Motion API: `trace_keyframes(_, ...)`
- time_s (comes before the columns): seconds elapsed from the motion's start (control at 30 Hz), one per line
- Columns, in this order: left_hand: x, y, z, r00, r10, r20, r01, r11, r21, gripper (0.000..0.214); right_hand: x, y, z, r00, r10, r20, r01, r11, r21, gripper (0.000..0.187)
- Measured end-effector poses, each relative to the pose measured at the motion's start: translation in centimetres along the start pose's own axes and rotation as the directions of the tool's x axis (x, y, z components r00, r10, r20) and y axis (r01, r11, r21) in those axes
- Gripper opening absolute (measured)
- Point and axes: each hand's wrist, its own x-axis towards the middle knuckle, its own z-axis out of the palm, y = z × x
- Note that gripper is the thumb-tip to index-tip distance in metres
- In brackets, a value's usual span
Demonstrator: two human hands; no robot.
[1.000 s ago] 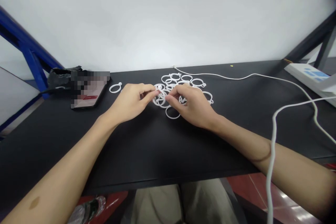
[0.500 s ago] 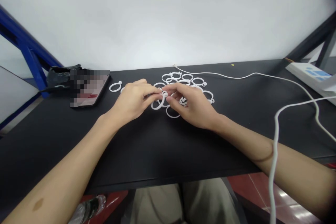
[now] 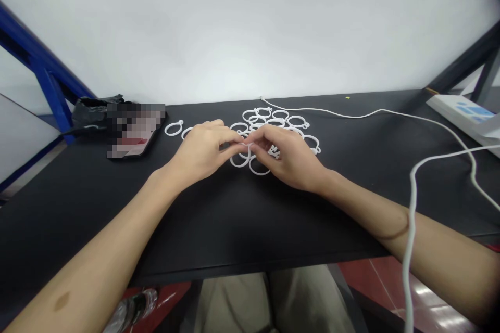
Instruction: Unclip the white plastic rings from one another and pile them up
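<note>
My left hand [image 3: 205, 150] and my right hand [image 3: 289, 157] meet fingertip to fingertip over the middle of the black table. Both are closed in a pinch on a white curtain ring [image 3: 239, 166], which hangs tilted below the fingertips. Its small eyelet end is covered by the fingers. Behind and beneath the hands lies a loose pile of similar white rings [image 3: 297, 122], each with a small eyelet; my right hand hides part of it. Left of the left hand, another ring [image 3: 173, 134] lies flat, and one more is partly covered by that hand.
A phone [image 3: 150, 135] and a crumpled black plastic bag [image 3: 91, 113] lie at the left. A white cable [image 3: 332, 112] crosses the table's back and loops over my right forearm. At the right stands a white box with blue markings [image 3: 461, 108]. A clear bottle [image 3: 135, 307] is below the table edge.
The fingertips have drawn together and now cover the ring's eyelet end, which showed between them before. The held ring has turned and sits slightly farther right. The pile looks unchanged.
</note>
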Motion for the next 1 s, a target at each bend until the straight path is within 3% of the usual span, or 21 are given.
trace_keyframes(0.17,0.0,0.2,-0.1,1.000,-0.023,0.021,0.023,1.000,0.005,0.023,0.1,-0.2,0.0,0.999,-0.049,-0.024,0.047,0.997,-0.055,0.008)
trace_keyframes(0.33,0.0,0.3,-0.1,0.999,-0.035,0.026,0.035,0.999,-0.019,0.023,0.1,0.0,0.3,0.999,-0.020,-0.041,0.018,0.999,-0.038,0.008)
trace_keyframes(0.43,0.1,-0.3,-0.2,0.992,-0.123,0.008,0.123,0.992,-0.022,0.020,0.1,0.4,0.3,0.998,0.015,-0.061,-0.019,0.998,-0.059,0.019)
trace_keyframes(0.53,0.1,-2.0,-0.6,0.953,-0.299,-0.040,0.301,0.953,0.041,0.019,0.1,0.7,0.3,0.999,0.033,-0.036,-0.040,0.972,-0.231,0.025)
trace_keyframes(0.63,-0.3,-3.9,-1.1,0.892,-0.430,-0.142,0.452,0.860,0.237,0.019,-0.1,0.8,0.5,0.999,0.037,0.039,-0.020,0.933,-0.359,0.021)
trace_keyframes(0.83,-1.2,-6.2,-1.6,0.833,-0.549,-0.070,0.514,0.721,0.465,0.027,-0.3,0.8,1.1,0.994,0.054,0.095,-0.011,0.917,-0.399,0.014)
trace_keyframes(0.9,-1.2,-6.1,-1.5,0.838,-0.537,-0.095,0.514,0.720,0.466,0.028,-0.2,0.7,1.2,0.993,0.063,0.104,-0.016,0.917,-0.399,0.011)
trace_keyframes(1.0,-0.7,-5.0,-1.1,0.889,-0.445,-0.108,0.452,0.811,0.372,0.028,-0.1,0.6,1.2,0.995,0.041,0.093,-0.003,0.925,-0.381,0.012)
